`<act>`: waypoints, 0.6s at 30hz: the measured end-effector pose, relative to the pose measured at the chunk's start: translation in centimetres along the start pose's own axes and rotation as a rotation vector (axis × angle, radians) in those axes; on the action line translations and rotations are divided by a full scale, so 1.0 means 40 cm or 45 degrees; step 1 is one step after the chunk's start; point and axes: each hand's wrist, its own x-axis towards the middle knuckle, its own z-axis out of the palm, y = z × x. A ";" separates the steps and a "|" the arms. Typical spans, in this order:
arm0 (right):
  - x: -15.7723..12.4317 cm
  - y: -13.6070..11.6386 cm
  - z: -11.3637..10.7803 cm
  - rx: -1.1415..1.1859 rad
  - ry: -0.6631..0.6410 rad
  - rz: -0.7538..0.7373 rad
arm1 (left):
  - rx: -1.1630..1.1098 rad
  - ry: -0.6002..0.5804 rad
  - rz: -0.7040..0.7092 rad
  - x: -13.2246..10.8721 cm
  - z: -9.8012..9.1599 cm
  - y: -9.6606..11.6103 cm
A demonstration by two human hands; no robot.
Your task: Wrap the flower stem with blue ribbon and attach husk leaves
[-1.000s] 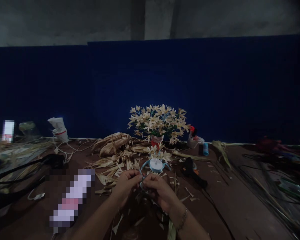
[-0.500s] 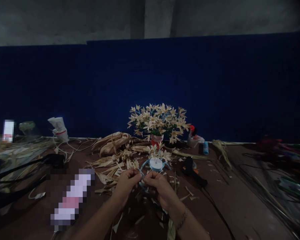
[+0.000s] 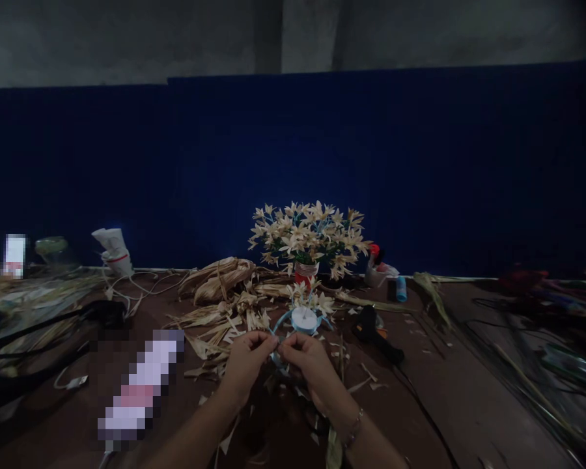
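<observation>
My left hand and my right hand meet low in the middle of the head view, fingertips pinched together on a thin light-blue strip. The strip loops up to a white roll of tape just beyond my fingers. Small pale dried-leaf flowers stand right behind the roll. What the strip wraps between my fingers is hidden.
A bunch of pale handmade flowers in a red pot stands at the back. Dried husk piles lie left of it. A black glue gun lies to the right, with cables further right. Leaf scraps litter the brown table.
Both hands have shifted slightly up and away from me, still pinched on the blue strip. Nothing else has moved.
</observation>
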 end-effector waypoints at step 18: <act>-0.019 -0.021 -0.020 0.297 -0.390 0.260 | -0.308 -0.222 -0.185 -0.009 -0.006 0.040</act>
